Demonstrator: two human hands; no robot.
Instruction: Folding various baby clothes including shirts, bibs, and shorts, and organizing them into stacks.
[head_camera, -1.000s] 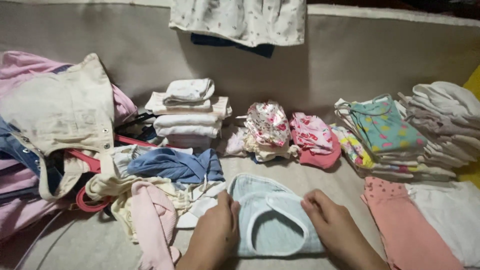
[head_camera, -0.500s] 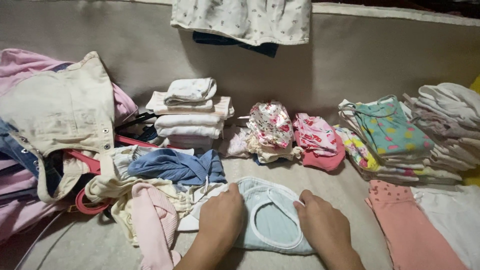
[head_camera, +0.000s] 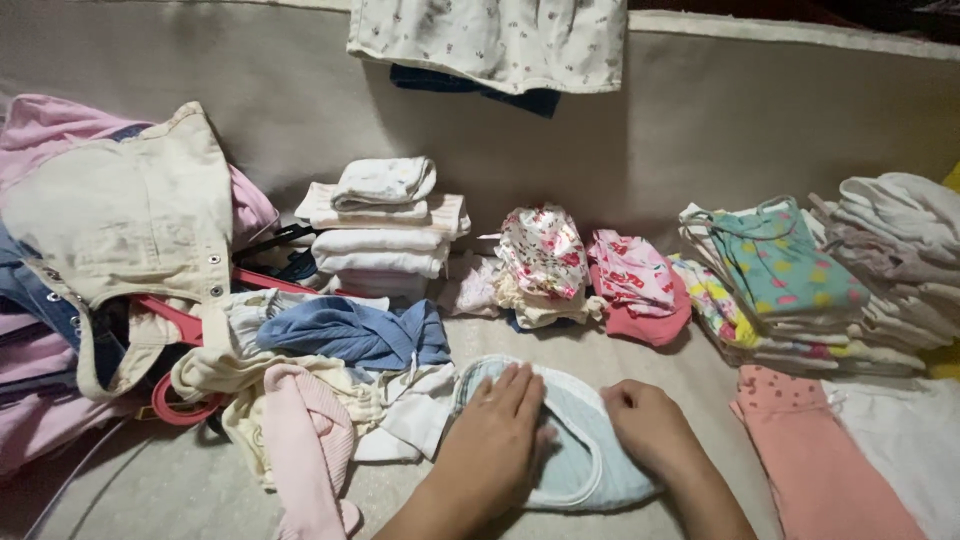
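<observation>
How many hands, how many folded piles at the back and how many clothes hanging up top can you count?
Hands: 2, left hand and right hand, on the light blue garment.
Folded piles: 5, white pile, flowery pile, pink pile, teal-topped pile, pale pile.
Hanging clothes: 2, white spotted cloth, dark blue cloth.
Total: 9.

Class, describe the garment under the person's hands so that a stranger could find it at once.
Start at the grey sofa seat, front centre. Between the loose heap and the peach trousers lies a pale blue garment with white trim, under the left hand and right hand.
</observation>
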